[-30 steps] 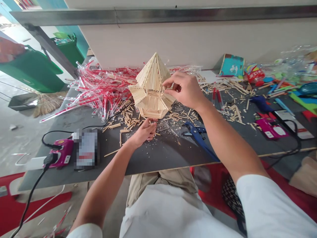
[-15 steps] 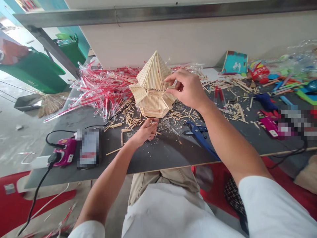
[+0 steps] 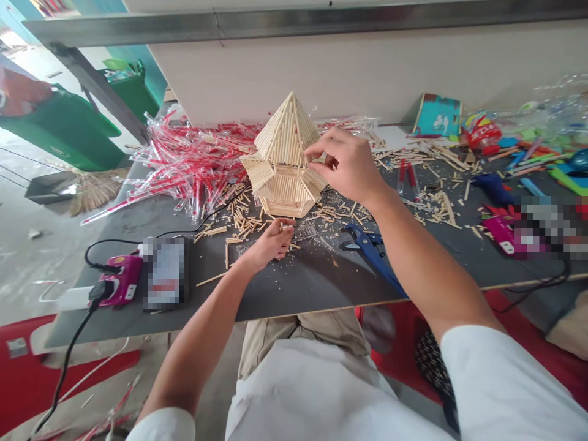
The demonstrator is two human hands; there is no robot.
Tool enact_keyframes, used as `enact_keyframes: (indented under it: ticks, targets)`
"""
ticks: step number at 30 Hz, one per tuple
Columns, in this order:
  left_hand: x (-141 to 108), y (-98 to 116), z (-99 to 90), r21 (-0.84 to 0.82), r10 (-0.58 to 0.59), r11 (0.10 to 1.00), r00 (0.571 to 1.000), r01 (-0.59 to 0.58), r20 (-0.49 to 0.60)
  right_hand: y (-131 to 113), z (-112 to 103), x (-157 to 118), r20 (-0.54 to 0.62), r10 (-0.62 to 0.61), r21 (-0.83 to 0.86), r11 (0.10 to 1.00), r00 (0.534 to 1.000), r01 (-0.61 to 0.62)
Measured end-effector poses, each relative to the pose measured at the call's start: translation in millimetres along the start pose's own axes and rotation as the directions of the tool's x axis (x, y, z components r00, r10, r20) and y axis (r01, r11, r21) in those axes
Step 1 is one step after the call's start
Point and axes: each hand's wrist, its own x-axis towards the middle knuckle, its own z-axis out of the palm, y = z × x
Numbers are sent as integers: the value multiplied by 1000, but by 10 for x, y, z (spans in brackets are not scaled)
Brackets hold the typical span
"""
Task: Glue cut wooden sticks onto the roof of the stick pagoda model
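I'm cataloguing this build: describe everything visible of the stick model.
The stick model looks like pale wood: a pointed, faceted roof of closely laid sticks above flared panels and a many-sided base. It seems upright on the table. The right grip seems to touch its right side; the left grip is near its base.

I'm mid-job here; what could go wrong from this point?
1. The right hand's fingertips are at the stick model's right side, so a nudge might loosen a stick or shift it.
2. The blue cutter lies beside the right forearm in view, its handle toward the table's front edge; a sweeping arm could knock it.
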Motion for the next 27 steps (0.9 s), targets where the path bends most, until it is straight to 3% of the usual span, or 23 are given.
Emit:
enact_keyframes:
  ticks: [18, 27]
  targets:
    - [19, -37, -11, 26, -18, 1000, 1000, 17, 3, -38, 49, -19, -53, -33, -96, 995, 998, 28]
    - [-1, -15, 3, 16, -18, 1000, 1000, 18, 5, -61, 38, -17, -70, -51, -46, 998, 996, 47]
